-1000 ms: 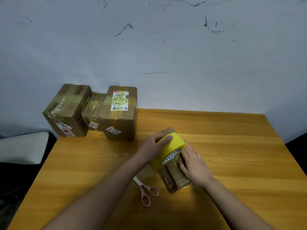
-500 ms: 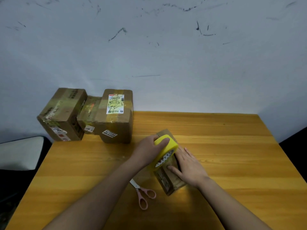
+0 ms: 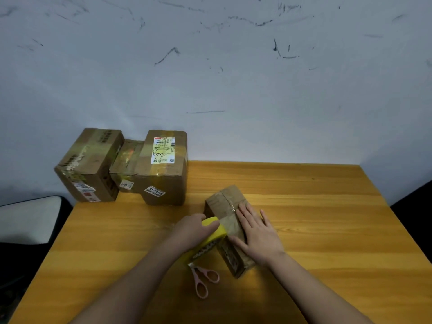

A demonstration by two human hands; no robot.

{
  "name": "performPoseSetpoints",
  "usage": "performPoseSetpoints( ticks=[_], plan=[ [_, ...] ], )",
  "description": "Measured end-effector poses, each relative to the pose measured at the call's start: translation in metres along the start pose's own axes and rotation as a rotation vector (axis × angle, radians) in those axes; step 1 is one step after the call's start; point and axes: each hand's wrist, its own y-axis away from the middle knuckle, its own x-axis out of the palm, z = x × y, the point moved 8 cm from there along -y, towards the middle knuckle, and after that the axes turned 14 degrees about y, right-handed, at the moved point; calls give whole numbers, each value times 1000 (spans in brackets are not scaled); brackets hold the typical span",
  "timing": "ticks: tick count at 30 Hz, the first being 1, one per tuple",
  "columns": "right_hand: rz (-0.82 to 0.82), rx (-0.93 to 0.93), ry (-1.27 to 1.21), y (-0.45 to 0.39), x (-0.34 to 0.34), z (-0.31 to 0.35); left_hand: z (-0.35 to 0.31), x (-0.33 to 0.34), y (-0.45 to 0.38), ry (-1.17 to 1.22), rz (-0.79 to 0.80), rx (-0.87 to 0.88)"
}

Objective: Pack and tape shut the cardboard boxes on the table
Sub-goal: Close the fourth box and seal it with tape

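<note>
a: start at the fingers. what are they doing?

b: the left hand [image 3: 194,231] has its fingers curled over the yellow tape roll [image 3: 211,238], gripping it at the left side of the small box [image 3: 230,226]. the right hand [image 3: 257,232] lies flat on the box top, fingers straight and slightly spread, pressing the clear tape [image 3: 228,220] down rather than holding anything.

a: and the box itself?

b: it sits on the desk [image 3: 315,218] near the middle, lying at an angle to the desk edge, with the pink scissors [image 3: 203,280] just beside its near-left corner. three more boxes [image 3: 131,167] stand together at the far left corner by the wall.

a: what could go wrong?

b: my guess: if the roll is pulled at a slant, the strip may wrinkle or run off the seam. the box looks light, so a hard tug could drag it from under the flat palm. the loose strip could also fold and stick to itself before it is cut, and the scissors lie under the left wrist, awkward to reach.
</note>
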Motion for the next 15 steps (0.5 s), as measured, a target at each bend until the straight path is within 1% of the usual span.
performPoseSetpoints(
  ticks=[2, 3, 5, 7, 12, 15],
  plan=[
    [-37, 75, -15, 3, -6, 8, 13, 4, 3, 171, 16, 3],
    [-34, 55, -47, 3, -8, 16, 18, 6, 5, 263, 22, 5],
    [-43, -62, -58, 7, -6, 37, 27, 8, 6, 424, 30, 7],
    [-19, -122, -60, 12, -6, 50, 36, 11, 6, 518, 25, -7],
    [-2, -129, -164, 10, -5, 48, 49, 17, 6, 597, -12, -23],
    [-2, -128, -209, 10, -7, 48, 48, 17, 6, 561, 2, 0]
  ],
)
